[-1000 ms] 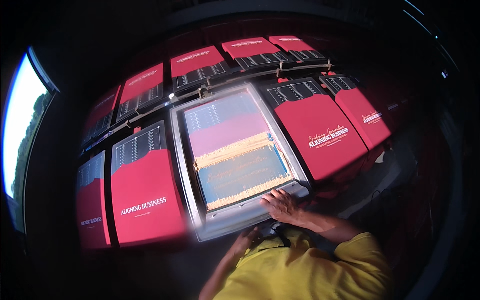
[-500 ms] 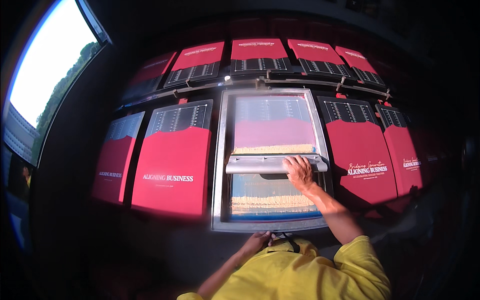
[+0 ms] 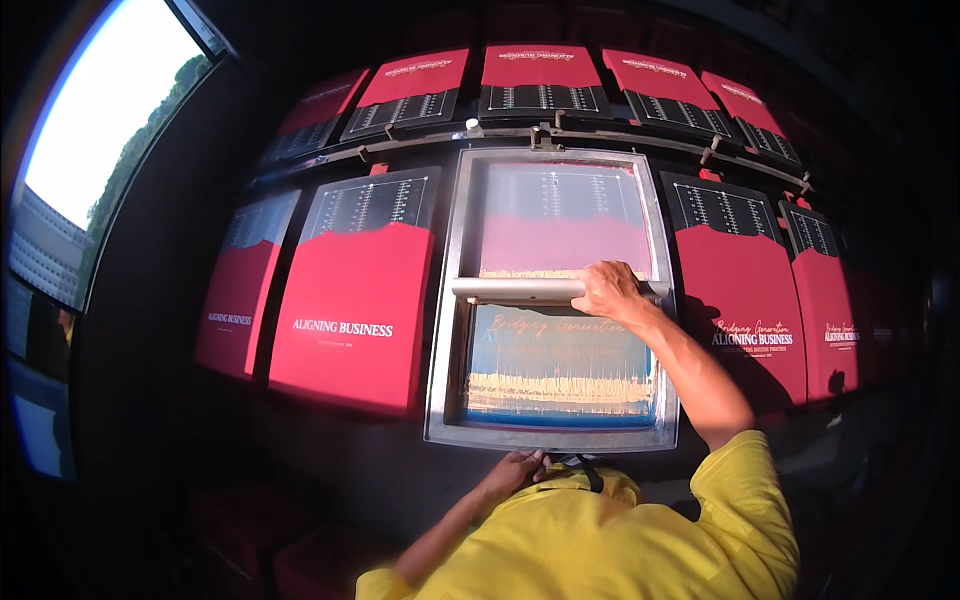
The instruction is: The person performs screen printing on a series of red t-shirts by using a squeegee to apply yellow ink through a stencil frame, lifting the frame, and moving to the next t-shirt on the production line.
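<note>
My right hand (image 3: 612, 290) is closed over the right part of a long grey squeegee (image 3: 515, 290). The squeegee lies across a metal-framed printing screen (image 3: 441, 340), near its middle. Pale ink (image 3: 555, 387) streaks the near part of the mesh, and a thin line of it shows just beyond the squeegee. Lettering is visible in the mesh between the squeegee and the near ink. Under the far mesh, a pink-looking shirt on a dark board shows through. At the screen's near edge, my left hand (image 3: 522, 468) has its fingers curled; what they grip is hidden.
Red shirts with white print (image 3: 350, 315) lie on dark ruled boards at both sides. A rail (image 3: 340, 155) with clamps runs behind the screen, and another row of shirts (image 3: 545, 68) lies beyond. A bright window (image 3: 105, 90) is at far left.
My right hand has pushed the squeegee slightly farther from me and tipped it, uncovering more mesh lettering on the near side. My left hand stays by the near edge. The whole view has shifted.
</note>
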A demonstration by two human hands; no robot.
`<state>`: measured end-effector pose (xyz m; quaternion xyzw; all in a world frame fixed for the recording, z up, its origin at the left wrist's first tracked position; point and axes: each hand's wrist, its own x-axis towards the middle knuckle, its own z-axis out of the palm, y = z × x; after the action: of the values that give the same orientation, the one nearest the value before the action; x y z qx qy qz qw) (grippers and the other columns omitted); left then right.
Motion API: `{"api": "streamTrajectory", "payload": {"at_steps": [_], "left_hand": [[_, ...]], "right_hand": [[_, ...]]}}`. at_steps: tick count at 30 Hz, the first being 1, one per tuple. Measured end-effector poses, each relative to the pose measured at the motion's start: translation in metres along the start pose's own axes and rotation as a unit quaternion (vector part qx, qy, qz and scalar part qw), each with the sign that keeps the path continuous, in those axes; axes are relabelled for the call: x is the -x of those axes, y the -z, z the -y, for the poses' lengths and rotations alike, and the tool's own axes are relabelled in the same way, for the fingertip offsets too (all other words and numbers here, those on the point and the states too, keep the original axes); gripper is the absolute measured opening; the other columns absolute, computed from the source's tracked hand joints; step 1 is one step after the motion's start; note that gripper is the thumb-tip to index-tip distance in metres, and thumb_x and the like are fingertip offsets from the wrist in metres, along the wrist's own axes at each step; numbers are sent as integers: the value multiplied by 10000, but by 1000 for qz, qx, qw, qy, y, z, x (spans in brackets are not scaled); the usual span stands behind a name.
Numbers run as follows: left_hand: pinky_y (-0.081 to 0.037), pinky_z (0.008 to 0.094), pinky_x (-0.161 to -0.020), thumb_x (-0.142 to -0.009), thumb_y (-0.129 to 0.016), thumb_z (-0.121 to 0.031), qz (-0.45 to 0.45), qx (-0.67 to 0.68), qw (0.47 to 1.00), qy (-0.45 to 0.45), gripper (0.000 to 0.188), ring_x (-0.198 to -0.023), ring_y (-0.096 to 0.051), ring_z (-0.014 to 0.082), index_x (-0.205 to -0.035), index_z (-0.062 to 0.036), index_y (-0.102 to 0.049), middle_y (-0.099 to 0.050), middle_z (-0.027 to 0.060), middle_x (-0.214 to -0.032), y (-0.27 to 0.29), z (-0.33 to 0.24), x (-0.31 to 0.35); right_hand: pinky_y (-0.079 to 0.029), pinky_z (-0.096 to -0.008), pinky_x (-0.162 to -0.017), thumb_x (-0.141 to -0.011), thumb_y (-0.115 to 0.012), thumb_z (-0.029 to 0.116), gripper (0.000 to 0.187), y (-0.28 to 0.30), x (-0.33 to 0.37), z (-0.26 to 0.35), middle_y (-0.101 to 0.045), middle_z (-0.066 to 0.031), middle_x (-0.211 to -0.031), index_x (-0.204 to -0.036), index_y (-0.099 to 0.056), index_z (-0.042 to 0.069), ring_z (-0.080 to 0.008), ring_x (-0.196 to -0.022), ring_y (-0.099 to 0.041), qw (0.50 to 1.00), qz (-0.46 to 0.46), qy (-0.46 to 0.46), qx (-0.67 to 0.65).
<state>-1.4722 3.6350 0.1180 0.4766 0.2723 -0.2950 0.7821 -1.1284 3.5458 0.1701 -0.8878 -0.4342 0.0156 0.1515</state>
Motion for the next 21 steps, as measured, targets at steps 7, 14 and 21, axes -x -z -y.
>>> {"api": "streamTrajectory", "payload": {"at_steps": [7, 14, 21], "left_hand": [[-294, 213, -525, -1082, -409, -267, 37, 7, 999, -14, 313, -561, -389, 73, -974, -53, -611, -520, -9, -676, 6, 2, -7], [-356, 229, -541, -1082, -387, -277, 72, 22, 997, -32, 345, -584, -453, 87, -1035, -41, -634, -546, -9, -678, 15, 16, -11], [-407, 450, -889, -796, -715, -205, -213, -621, 625, -423, 523, -1072, -526, 319, -1289, -104, -574, -563, 122, -1175, 25, -83, 65]], "right_hand": [[-491, -388, -614, -612, -770, 285, 397, 26, -7, -14, -687, -149, -722, -886, -721, 2, -236, -651, -636, 931, 293, -112, -189], [-495, -434, -801, -683, -756, 214, 370, -9, 156, 80, -656, -93, -968, -1014, -666, 74, -300, -922, -628, 1000, 12, 19, 15], [-500, -394, -768, -762, -602, 97, 160, -34, 184, 100, -632, -88, -923, -901, -653, 36, -267, -883, -614, 984, -143, 14, 103]]}}
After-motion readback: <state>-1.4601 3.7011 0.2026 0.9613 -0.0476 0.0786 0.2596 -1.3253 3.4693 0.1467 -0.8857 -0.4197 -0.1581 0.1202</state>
